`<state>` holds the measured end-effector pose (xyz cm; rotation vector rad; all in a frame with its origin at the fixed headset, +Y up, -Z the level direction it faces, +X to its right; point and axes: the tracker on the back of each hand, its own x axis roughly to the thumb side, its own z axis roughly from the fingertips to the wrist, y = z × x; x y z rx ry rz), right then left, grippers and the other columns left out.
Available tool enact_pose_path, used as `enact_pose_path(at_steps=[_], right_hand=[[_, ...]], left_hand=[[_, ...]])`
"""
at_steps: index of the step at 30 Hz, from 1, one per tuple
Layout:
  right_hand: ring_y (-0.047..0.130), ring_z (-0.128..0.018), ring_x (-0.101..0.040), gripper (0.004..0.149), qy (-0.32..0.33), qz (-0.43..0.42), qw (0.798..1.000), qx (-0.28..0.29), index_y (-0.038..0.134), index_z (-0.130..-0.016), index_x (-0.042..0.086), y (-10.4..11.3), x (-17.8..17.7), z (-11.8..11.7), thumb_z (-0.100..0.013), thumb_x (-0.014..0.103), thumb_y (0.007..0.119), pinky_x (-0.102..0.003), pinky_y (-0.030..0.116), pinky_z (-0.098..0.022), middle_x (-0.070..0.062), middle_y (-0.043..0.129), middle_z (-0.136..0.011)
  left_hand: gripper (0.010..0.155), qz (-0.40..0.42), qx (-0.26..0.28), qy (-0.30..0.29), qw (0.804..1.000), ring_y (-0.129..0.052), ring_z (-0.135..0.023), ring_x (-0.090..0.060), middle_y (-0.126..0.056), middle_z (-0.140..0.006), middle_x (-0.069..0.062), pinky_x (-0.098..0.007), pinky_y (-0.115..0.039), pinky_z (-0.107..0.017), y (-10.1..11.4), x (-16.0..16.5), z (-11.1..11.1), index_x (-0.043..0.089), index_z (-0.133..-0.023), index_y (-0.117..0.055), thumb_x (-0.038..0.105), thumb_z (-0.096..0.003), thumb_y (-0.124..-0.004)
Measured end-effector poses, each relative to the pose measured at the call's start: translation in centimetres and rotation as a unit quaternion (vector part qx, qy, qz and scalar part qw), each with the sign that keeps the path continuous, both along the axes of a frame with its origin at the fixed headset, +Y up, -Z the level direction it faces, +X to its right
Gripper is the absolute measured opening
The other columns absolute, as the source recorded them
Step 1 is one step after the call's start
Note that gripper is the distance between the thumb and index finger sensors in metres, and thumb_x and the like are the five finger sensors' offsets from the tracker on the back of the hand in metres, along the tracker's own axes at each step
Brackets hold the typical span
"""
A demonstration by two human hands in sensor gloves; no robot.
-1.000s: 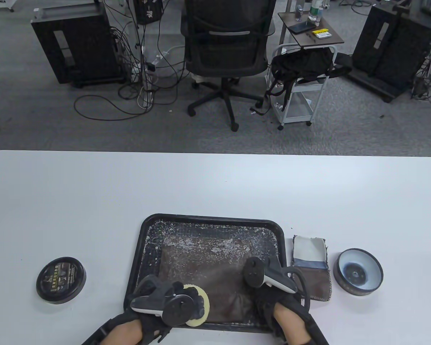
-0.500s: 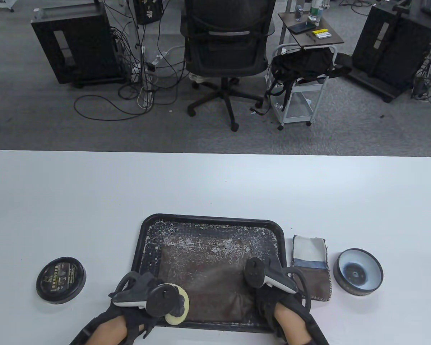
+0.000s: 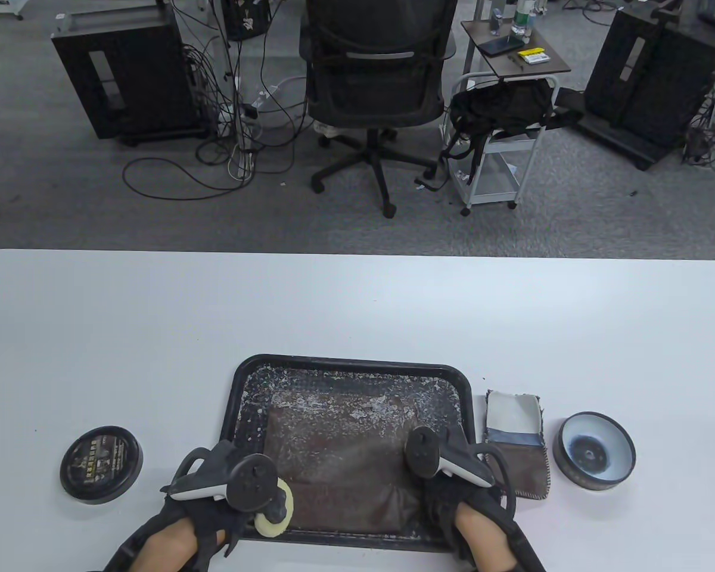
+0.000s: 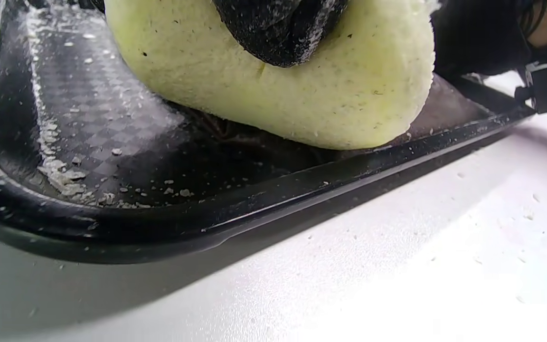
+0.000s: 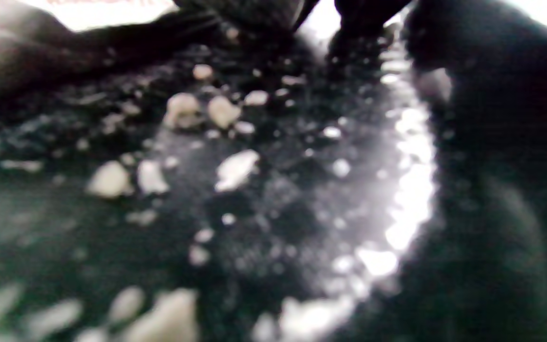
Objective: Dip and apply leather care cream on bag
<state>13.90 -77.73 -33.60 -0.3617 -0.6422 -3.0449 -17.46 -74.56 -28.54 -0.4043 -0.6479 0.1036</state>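
At the tray's (image 3: 238, 387) near-left corner, left hand (image 3: 214, 485) pinches the yellow sponge (image 3: 274, 517).
Brown bag (image 3: 339, 459) stretches away to the sponge's right; cream tin (image 3: 596, 451) sits beyond the right hand (image 3: 453, 471) (grip unclear, on the bag's right edge). Sponge has slid leftward since before.

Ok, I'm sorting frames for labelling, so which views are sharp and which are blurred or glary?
Table view: sharp and evenly lit, tray and bag clear. Left wrist view: sponge and tray rim crisp, table washed out bright at lower right. Right wrist view: out of focus, pale crumbs smeared, strong glare streak along the tray edge.
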Motion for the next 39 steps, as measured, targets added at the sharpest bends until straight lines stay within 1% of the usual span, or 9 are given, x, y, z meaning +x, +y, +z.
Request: enact_pose_path(at_steps=[9,14,20,26,30,34,37,38,39], right_hand=[[0.052,-0.080,-0.012,0.069,-0.002,-0.003,1.000,0.000,0.039,-0.100,0.030,-0.1,0.1,0.1,-0.040,0.007,0.064,-0.047,0.051,-0.065,0.005,0.022,-0.109],[0.052,-0.080,-0.012,0.069,-0.005,-0.009,1.000,-0.002,0.039,-0.100,0.030,-0.1,0.1,0.1,-0.040,0.007,0.064,-0.047,0.050,-0.065,0.005,0.022,-0.109],[0.052,-0.080,-0.012,0.069,-0.007,-0.010,1.000,-0.002,0.039,-0.100,0.030,-0.2,0.1,0.1,-0.040,0.008,0.064,-0.047,0.050,-0.065,0.005,0.022,-0.109],[0.052,-0.080,-0.012,0.069,-0.008,-0.012,1.000,-0.002,0.039,-0.100,0.030,-0.2,0.2,0.1,-0.040,0.007,0.064,-0.047,0.050,-0.065,0.005,0.022,-0.109],[0.052,-0.080,-0.012,0.068,-0.008,-0.013,1.000,-0.001,0.039,-0.100,0.030,-0.2,0.2,0.1,-0.041,0.008,0.064,-0.047,0.050,-0.065,0.005,0.022,-0.109],[0.052,-0.080,-0.013,0.068,-0.009,-0.013,1.000,0.000,0.039,-0.100,0.030,-0.2,0.2,0.1,-0.041,0.008,0.064,-0.047,0.050,-0.065,0.005,0.022,-0.109],[0.052,-0.080,-0.013,0.068,-0.010,-0.015,1.000,0.000,0.040,-0.100,0.030,-0.2,0.2,0.1,-0.041,0.008,0.064,-0.048,0.049,-0.065,0.004,0.022,-0.109],[0.052,-0.080,-0.013,0.068,-0.010,-0.015,1.000,0.000,0.040,-0.100,0.030,-0.2,0.2,0.1,-0.041,0.008,0.064,-0.048,0.050,-0.065,0.004,0.022,-0.109],[0.052,-0.080,-0.013,0.068,-0.010,-0.015,1.000,0.000,0.040,-0.100,0.030,-0.2,0.2,0.1,-0.041,0.008,0.064,-0.047,0.049,-0.065,0.004,0.022,-0.109]], left_hand=[[0.047,0.000,-0.005,0.002,1.000,-0.080,-0.089,-0.011,-0.086,-0.086,0.018,-0.047,-0.064,-0.069,0.0,-0.6,0.0,0.041,-0.069,-0.091,0.016,-0.0308,-0.081],[0.047,0.013,-0.015,0.012,1.000,-0.081,-0.089,-0.013,-0.087,-0.087,0.016,-0.048,-0.065,-0.068,0.2,-1.5,0.0,0.040,-0.070,-0.091,0.016,-0.0310,-0.081],[0.047,0.020,-0.028,0.020,0.999,-0.082,-0.088,-0.015,-0.088,-0.087,0.014,-0.047,-0.067,-0.067,0.2,-2.2,-0.2,0.039,-0.072,-0.091,0.018,-0.0313,-0.082],[0.047,0.037,-0.053,0.035,0.997,-0.084,-0.087,-0.017,-0.089,-0.087,0.012,-0.048,-0.069,-0.065,0.1,-3.2,-0.4,0.038,-0.073,-0.091,0.018,-0.0312,-0.082],[0.047,0.069,-0.066,0.043,0.995,-0.085,-0.087,-0.019,-0.089,-0.088,0.011,-0.048,-0.070,-0.065,0.5,-4.0,-0.6,0.037,-0.075,-0.090,0.019,-0.0315,-0.082],[0.048,0.138,-0.064,0.063,0.986,-0.086,-0.086,-0.021,-0.088,-0.090,0.008,-0.048,-0.071,-0.064,1.4,-5.7,-1.0,0.036,-0.078,-0.088,0.020,-0.0324,-0.082],[0.050,0.203,-0.036,0.097,0.974,-0.085,-0.087,-0.023,-0.086,-0.092,0.007,-0.049,-0.072,-0.064,2.3,-7.6,-1.4,0.035,-0.081,-0.086,0.021,-0.0334,-0.083],[0.050,0.223,-0.022,0.117,0.967,-0.084,-0.088,-0.023,-0.085,-0.093,0.006,-0.049,-0.071,-0.064,2.5,-8.3,-1.6,0.035,-0.083,-0.084,0.021,-0.0342,-0.083],[0.051,0.243,0.005,0.140,0.960,-0.084,-0.088,-0.024,-0.084,-0.094,0.005,-0.049,-0.071,-0.064,2.7,-8.9,-1.7,0.034,-0.084,-0.083,0.021,-0.0347,-0.083]])
